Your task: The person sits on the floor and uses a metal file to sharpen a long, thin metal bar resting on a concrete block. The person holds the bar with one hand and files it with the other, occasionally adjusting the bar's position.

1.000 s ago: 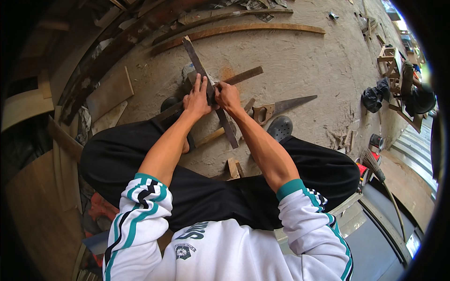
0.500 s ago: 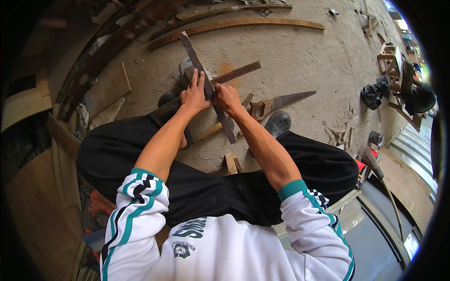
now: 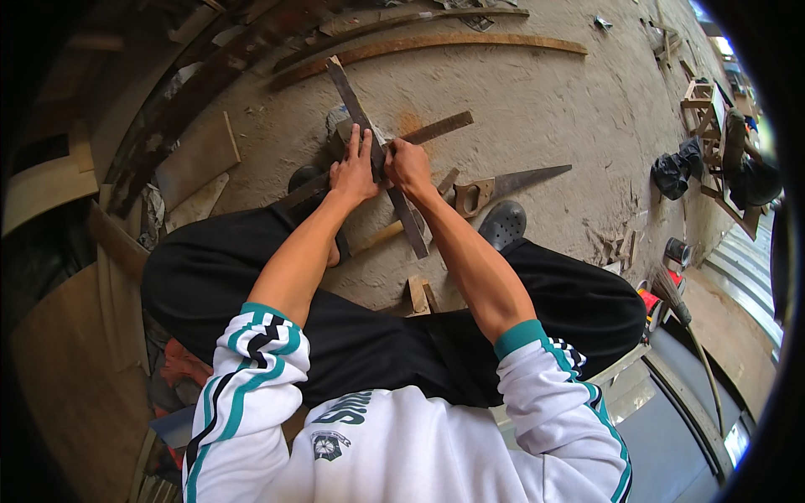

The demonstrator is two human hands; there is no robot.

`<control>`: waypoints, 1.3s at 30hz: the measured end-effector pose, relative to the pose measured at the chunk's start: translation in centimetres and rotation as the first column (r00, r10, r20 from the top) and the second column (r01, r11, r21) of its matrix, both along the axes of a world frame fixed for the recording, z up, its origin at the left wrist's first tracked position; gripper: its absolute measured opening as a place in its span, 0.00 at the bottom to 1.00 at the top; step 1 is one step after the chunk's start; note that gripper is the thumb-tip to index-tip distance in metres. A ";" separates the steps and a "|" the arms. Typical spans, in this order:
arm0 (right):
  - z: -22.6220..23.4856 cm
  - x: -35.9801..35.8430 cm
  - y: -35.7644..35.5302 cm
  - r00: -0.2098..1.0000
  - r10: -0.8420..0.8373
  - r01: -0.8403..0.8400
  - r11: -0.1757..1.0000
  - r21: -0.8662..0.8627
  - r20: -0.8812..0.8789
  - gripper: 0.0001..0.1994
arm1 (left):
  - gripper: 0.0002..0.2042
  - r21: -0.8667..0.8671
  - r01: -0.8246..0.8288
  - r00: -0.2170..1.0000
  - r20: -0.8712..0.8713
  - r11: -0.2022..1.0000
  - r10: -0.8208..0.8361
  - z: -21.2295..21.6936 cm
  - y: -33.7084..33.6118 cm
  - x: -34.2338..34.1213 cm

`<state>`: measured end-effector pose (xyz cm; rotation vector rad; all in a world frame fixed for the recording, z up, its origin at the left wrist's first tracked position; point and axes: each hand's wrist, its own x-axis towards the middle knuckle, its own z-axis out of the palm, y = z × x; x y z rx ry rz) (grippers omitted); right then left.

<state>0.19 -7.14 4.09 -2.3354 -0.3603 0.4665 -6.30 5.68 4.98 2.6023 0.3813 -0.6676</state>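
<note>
I squat on a dusty concrete floor (image 3: 537,92). A long dark flat strip (image 3: 352,92) runs from the upper left down toward my knees and crosses a second dark strip (image 3: 440,127) that lies slantwise. My left hand (image 3: 352,170) lies on the long strip where the two cross, fingers stretched along it and pressing it down. My right hand (image 3: 408,165) grips the same strip right beside the left hand. A grey block (image 3: 340,134) sits under the crossing, mostly hidden by my hands.
A handsaw (image 3: 503,183) lies just right of my hands, near my dark shoe (image 3: 501,225). Small wood offcuts (image 3: 419,293) sit between my knees. Curved wooden laths (image 3: 453,42) lie at the far side, boards (image 3: 197,155) at the left, a broom (image 3: 671,298) and a can (image 3: 676,250) at the right.
Both hands stay on the long strip at the same spot. Only the view has shifted slightly.
</note>
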 end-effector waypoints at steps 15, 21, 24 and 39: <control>-1.5 0.2 -1.7 0.944 0.310 -0.311 0.950 -0.003 0.115 0.07 | 0.61 -0.013 -0.014 1.000 0.013 1.000 0.015 -0.1 0.2 -0.2; -2.9 -2.6 -5.8 0.935 0.338 -0.352 0.923 -0.155 -0.110 0.07 | 0.60 0.087 0.034 0.999 0.038 0.996 -0.038 0.1 -0.1 -0.7; -1.9 -2.0 -4.2 0.993 0.114 -0.115 0.992 -0.059 -0.010 0.09 | 0.60 0.005 -0.003 1.000 0.004 1.000 0.003 0.4 0.0 0.0; -0.7 0.9 0.3 0.987 0.154 -0.151 0.985 -0.086 0.036 0.10 | 0.63 0.000 -0.008 0.998 -0.061 1.000 0.008 1.2 0.0 0.3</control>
